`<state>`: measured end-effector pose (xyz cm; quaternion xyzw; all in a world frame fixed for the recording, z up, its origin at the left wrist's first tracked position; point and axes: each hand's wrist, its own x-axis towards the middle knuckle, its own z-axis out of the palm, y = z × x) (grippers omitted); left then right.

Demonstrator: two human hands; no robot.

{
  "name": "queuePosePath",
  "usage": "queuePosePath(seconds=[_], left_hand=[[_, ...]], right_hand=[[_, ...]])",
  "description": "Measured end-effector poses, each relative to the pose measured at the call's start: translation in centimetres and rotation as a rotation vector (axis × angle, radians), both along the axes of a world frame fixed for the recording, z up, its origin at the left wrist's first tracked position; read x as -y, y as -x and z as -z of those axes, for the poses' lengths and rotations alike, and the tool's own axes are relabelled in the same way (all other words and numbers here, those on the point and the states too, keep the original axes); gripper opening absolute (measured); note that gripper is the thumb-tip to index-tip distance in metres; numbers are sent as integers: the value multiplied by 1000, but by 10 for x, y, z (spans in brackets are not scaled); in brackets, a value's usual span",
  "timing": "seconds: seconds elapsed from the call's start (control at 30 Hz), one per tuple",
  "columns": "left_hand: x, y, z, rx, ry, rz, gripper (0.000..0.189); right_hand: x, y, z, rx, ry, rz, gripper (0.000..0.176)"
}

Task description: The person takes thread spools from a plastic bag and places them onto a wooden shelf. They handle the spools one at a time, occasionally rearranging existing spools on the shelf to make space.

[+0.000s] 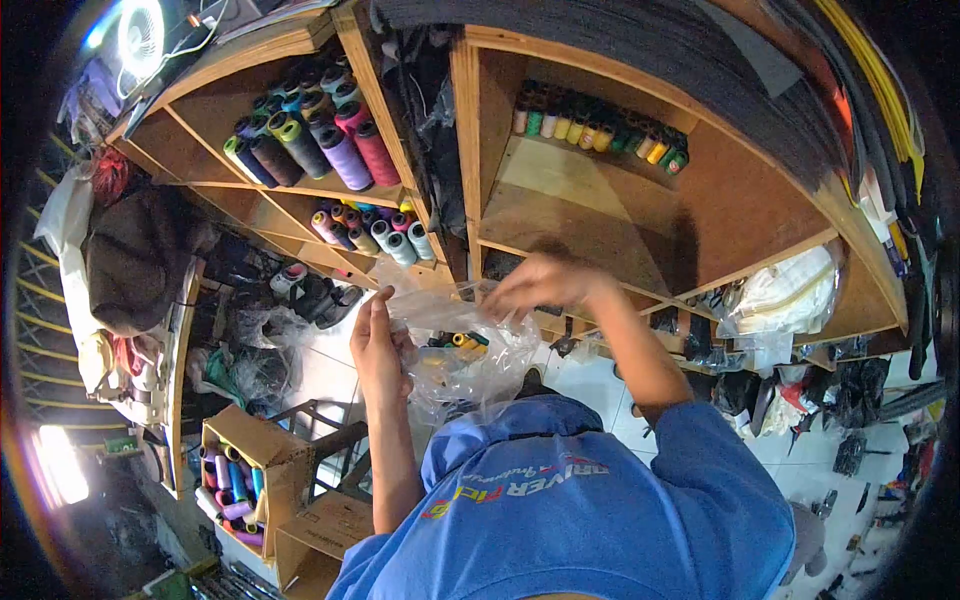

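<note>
1. The left hand (378, 345) is raised before the chest with its fingers upright. Its grip is pinched on the left edge of a clear plastic bag (470, 365).
2. The right hand (545, 282) is at the bag's top right edge. It is blurred, but its grip looks closed on the plastic.
3. The bag hangs stretched between the two hands, just above a blue shirt (600, 500) and in front of a wooden shelf (465, 180).
4. Inside the bag, near its upper middle, lie a few small spools (463, 340), yellow and green among them.
5. Up and left of the bag, big cones (320, 140) in purple, pink, green and dark tones crowd one shelf compartment.
6. Just above the bag's left corner, smaller cones (375, 232) sit packed in a lower compartment.
7. Up and right of the bag, a row of reels (600, 130) in orange, yellow and green lines the back of a wide compartment.
8. Down and left of the bag, a cardboard box (285, 470) holds pastel tubes (232, 480) standing on end.
9. Well to the right of the bag, a white sack (790, 292) rests on the shelf's low tier.
10. Well to the left of the bag, a dark cloth heap (135, 260) lies over pale fabric.
11. Far up and left of the bag, a lit fan (140, 35) faces the camera.
</note>
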<state>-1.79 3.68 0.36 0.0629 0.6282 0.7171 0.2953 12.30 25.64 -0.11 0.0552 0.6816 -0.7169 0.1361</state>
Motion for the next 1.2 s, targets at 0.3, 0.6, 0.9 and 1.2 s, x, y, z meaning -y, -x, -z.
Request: queuePosePath(seconds=[0.3,0.6,0.9,1.2], left_hand=[[-1,-16,-8,-118,22,111,31],[11,-26,-18,-11,-30,86,30],[18,-30,-5,-22,-18,82,31],[27,-34,-11,36,-29,61,32]], right_hand=[[129,84,132,-281,-737,-112,19],[159,70,197,-169,-396,-115,22],[171,32,201,-113,-508,-334,23],[187,41,208,-132,-545,-401,25]])
